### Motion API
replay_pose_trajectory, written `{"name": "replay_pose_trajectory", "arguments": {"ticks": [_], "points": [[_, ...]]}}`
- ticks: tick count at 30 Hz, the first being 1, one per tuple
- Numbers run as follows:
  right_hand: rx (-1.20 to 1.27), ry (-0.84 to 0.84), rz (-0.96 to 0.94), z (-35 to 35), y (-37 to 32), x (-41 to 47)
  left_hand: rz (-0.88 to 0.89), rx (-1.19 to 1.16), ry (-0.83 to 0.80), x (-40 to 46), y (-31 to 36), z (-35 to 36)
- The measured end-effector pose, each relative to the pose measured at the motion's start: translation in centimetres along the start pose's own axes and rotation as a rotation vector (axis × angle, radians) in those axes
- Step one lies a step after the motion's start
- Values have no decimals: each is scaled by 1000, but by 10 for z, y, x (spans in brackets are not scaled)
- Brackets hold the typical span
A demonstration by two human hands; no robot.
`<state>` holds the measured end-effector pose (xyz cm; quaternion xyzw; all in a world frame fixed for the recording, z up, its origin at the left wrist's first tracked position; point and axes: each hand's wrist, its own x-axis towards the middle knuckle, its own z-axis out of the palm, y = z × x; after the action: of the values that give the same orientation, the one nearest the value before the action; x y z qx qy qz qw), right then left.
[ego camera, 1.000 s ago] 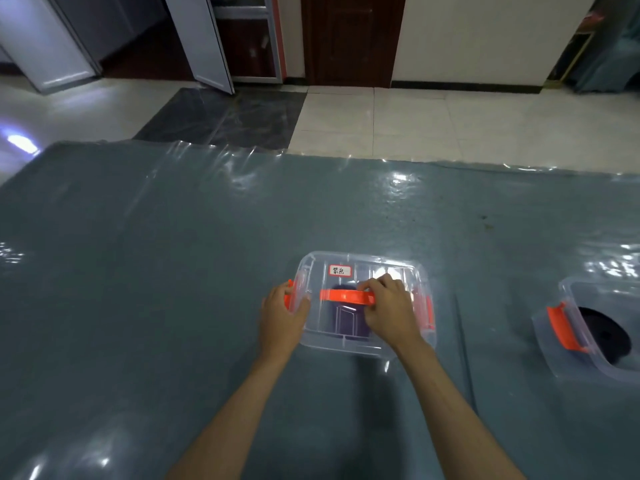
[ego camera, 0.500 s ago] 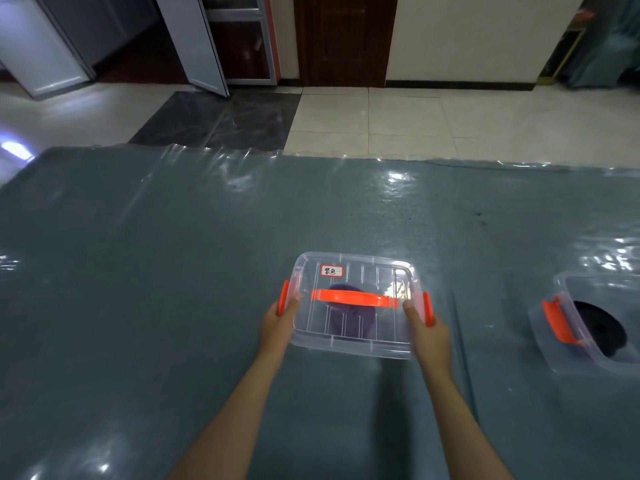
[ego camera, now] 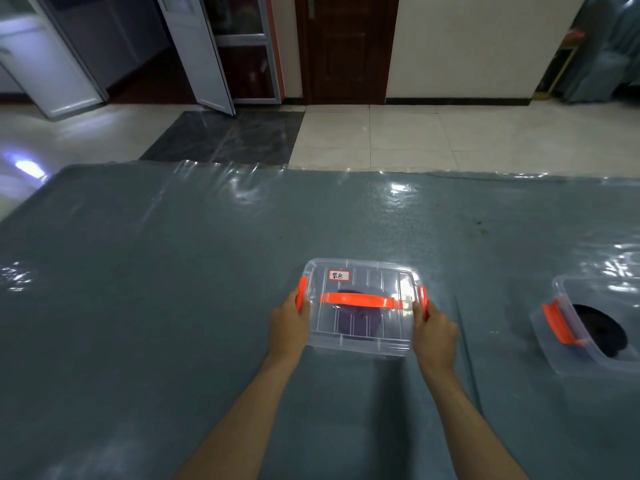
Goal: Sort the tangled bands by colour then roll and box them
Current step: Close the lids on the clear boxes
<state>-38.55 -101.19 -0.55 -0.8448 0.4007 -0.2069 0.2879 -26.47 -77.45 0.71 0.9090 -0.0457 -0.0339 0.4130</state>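
While the lidded clear box sits on the grey table in front of me, I see a rolled purple band inside it, under the orange carry handle that lies flat across the lid. A small white label with red edging sits on the lid's far left corner. My left hand grips the box's left end, thumb against the orange side latch; my right hand grips the right end, thumb on the other latch — the remaining fingers of both hands are curled around the box's sides, mostly out of sight. Well apart to the right stands a second clear box with an orange latch, holding a black roll. Clear plastic sheeting covers the tabletop — beyond it, tiled floor and a dark door.
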Motion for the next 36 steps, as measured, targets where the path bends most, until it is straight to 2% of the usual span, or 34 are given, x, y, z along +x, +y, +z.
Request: {"name": "replay_pose_trajectory", "arguments": {"ticks": [6, 12, 16, 25, 36], "points": [[-90, -319, -56, -30, 10, 5, 157, 402, -239, -8, 10, -37], [-200, -319, -138, -67, 25, -44, 312, 663, -238, -66, 3, -59], [-269, -330, -152, -88, 26, -90, 379, 697, -247, -107, -1, -64], [-465, -340, -70, -138, 53, -153, 487, 736, -405, -161, 13, -34], [-509, -307, -99, -204, 132, -123, 595, 732, -340, -216, 91, 45]]}}
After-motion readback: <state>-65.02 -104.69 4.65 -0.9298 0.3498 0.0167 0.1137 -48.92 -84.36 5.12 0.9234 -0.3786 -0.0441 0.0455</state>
